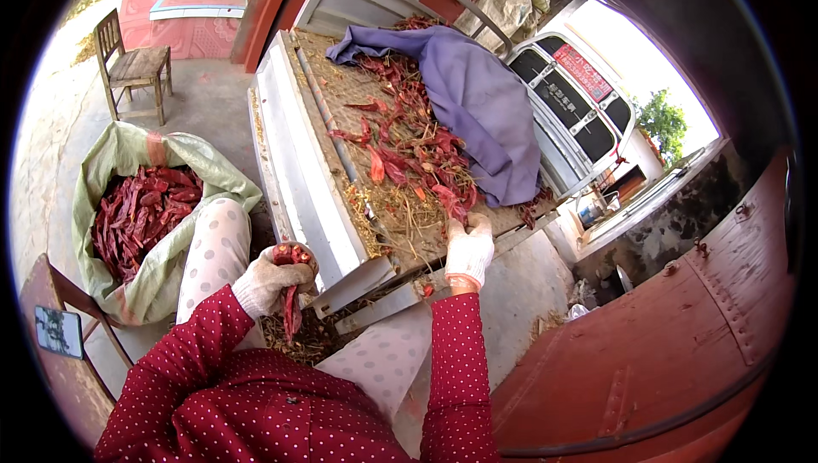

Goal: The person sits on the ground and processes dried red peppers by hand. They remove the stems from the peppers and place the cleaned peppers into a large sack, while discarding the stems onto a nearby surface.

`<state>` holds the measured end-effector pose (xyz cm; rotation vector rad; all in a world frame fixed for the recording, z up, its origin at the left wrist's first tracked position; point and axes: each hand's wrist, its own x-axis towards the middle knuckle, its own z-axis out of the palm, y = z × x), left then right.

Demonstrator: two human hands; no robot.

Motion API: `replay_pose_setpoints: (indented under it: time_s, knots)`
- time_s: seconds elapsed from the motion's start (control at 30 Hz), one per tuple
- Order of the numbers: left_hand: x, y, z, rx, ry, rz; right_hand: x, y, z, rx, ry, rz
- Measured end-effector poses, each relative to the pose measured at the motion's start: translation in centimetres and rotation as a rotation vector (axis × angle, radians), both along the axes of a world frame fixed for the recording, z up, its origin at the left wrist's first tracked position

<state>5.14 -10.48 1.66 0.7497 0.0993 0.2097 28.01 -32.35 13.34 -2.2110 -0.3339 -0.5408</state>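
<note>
Wearing a soiled white knit glove, my left hand point(276, 274) grips a bunch of dried red chilies point(291, 309) in front of the truck bed's lowered side. My right hand point(470, 244), also gloved, is at the near edge of the bed, its fingertips closed on a dried red chili point(452, 202). Beyond it a heap of dried chilies point(409, 124) with straw and stems spreads over the worn bed floor point(332, 89). A purple-grey cloth point(479, 105) covers the far part of that heap.
At my left a pale green woven sack point(160, 290) holds many chilies point(147, 214). A wooden chair point(137, 70) stands behind it. A table edge with a phone point(59, 332) is lower left. Right is a red metal door point(652, 341); the truck cab point(575, 95) bears writing.
</note>
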Motion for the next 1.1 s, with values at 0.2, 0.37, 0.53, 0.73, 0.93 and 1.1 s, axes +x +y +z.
replay_pose_setpoints:
  time_s: [0.2, 0.37, 0.53, 0.73, 0.93, 1.1]
  knots:
    - [0.0, -0.1, 0.7, 0.117, -0.067, 0.071, -4.5, -1.6, 3.2, 0.136, 0.087, 0.352]
    - [-2.0, 0.5, 5.4, 0.569, -0.135, 0.15, -9.2, 0.2, 4.6, -0.314, 0.29, 0.662]
    - [-1.2, -1.1, 6.3, 0.821, -0.063, 0.058, -11.3, 2.3, 4.7, -0.402, 0.423, 0.821]
    - [-0.5, -0.6, 5.7, 0.698, 0.125, 0.07, -10.9, 3.1, 1.9, -0.187, 0.509, 0.978]
    - [-0.1, -1.4, 6.3, 0.597, 0.132, 0.06, -11.7, 3.1, 0.0, -0.012, 0.437, 0.938]
    - [-0.2, -1.1, 5.3, 0.288, 0.067, -0.095, -12.4, 3.4, 0.4, -0.183, 0.093, 0.966]
